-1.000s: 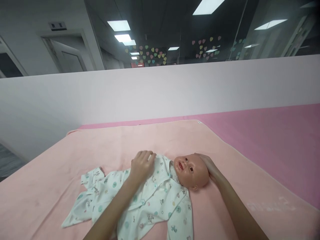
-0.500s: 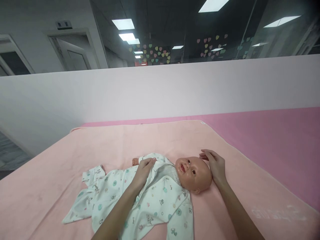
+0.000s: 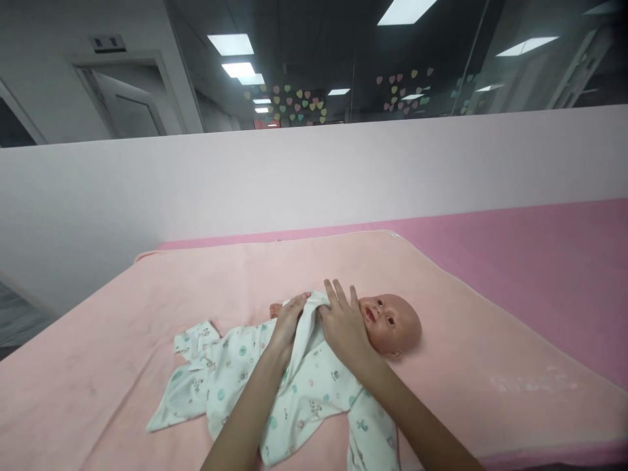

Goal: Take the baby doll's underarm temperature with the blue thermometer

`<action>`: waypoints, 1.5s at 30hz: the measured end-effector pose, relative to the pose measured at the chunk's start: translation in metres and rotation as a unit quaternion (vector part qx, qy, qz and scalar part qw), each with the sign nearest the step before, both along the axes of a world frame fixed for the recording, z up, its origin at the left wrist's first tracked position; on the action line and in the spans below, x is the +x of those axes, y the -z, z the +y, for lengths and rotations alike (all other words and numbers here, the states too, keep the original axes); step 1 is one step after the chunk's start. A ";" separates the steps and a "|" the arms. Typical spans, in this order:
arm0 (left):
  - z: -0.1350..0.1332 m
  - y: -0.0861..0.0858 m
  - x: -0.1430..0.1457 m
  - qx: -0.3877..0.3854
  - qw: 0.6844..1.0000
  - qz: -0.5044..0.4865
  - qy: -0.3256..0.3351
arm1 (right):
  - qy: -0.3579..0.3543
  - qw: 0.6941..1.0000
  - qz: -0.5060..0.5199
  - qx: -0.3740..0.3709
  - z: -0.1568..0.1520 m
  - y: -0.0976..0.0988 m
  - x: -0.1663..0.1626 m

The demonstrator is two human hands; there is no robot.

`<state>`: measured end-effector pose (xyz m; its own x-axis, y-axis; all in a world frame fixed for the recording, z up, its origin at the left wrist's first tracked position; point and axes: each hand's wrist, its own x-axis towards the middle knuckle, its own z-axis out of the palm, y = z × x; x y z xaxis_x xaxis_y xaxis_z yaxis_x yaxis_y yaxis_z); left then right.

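Note:
A baby doll [image 3: 396,329] lies on its back on a peach blanket, its head to the right and its legs to the left. It wears a white baby outfit [image 3: 314,392] with small green and grey prints. My left hand [image 3: 289,320] is closed on the outfit's front edge and lifts a fold of it over the chest. Beside it, my right hand [image 3: 343,324] rests on the upper chest near the doll's chin, fingers stretched and spread, thumb against the raised cloth. One small doll hand [image 3: 275,310] shows past the far sleeve cuff.
The peach blanket [image 3: 108,340] covers most of a pink padded surface [image 3: 540,261]. A low white wall [image 3: 314,176] runs along the back, with dark glass and heart stickers above it. Empty-looking trouser legs [image 3: 181,392] spread out at the left.
My right hand has moved left from beside the doll's head to the outfit's chest. My left hand keeps its hold and has raised the cloth fold slightly. The view has shifted a little.

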<state>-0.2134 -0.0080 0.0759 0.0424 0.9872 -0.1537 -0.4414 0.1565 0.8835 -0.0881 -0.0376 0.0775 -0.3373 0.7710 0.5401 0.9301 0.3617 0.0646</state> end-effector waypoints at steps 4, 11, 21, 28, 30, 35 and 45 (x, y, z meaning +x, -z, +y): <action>0.000 0.000 -0.002 0.012 0.999 0.034 -0.004 | 0.044 0.997 -0.052 -0.032 0.014 -0.004 -0.003; -0.002 0.000 -0.001 0.016 0.999 0.043 0.020 | 0.046 0.997 -0.023 -0.064 0.004 -0.011 -0.003; -0.008 0.005 0.002 0.152 0.949 0.269 -0.065 | 0.034 0.958 0.282 -0.040 -0.066 -0.059 0.046; -0.011 0.000 0.008 0.212 0.916 0.341 -0.021 | -0.043 0.825 0.541 -0.158 -0.085 -0.092 0.071; -0.013 -0.002 0.007 0.181 0.935 0.306 0.001 | -0.070 0.811 0.557 -0.167 -0.086 -0.093 0.073; -0.016 -0.005 0.005 0.144 0.969 0.182 0.084 | -0.095 0.811 0.548 -0.182 -0.095 -0.088 0.091; -0.027 -0.009 0.016 0.256 0.868 0.409 0.112 | 0.062 0.860 0.468 -0.194 -0.133 0.058 0.184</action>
